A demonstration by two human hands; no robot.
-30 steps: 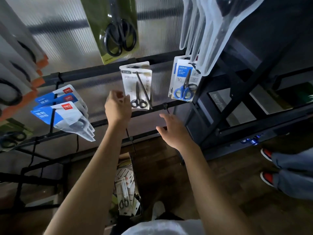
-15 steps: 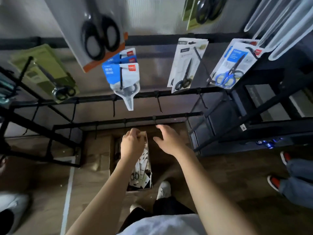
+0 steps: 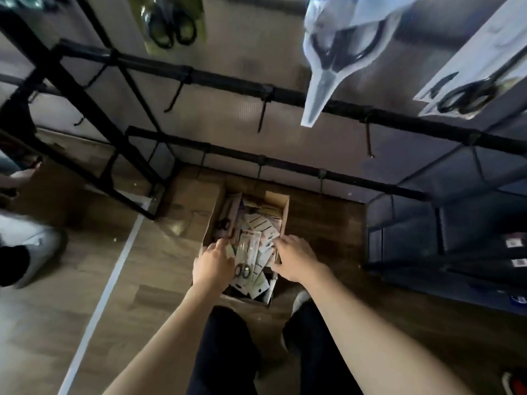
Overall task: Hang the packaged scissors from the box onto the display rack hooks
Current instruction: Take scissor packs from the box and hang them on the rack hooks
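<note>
Both hands down in the cardboard box (image 3: 212, 216) among packaged scissors (image 3: 251, 249); left hand (image 3: 213, 267) and right hand (image 3: 296, 259) touching packs, grip cannot be told.

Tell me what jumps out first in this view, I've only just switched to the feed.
Both hands are down in the open cardboard box on the floor at centre: the left hand and the right hand sit either side of a pile of packaged scissors. Above it run the black rack bars with bare hooks, and a clear scissors pack hangs large at upper right.
</note>
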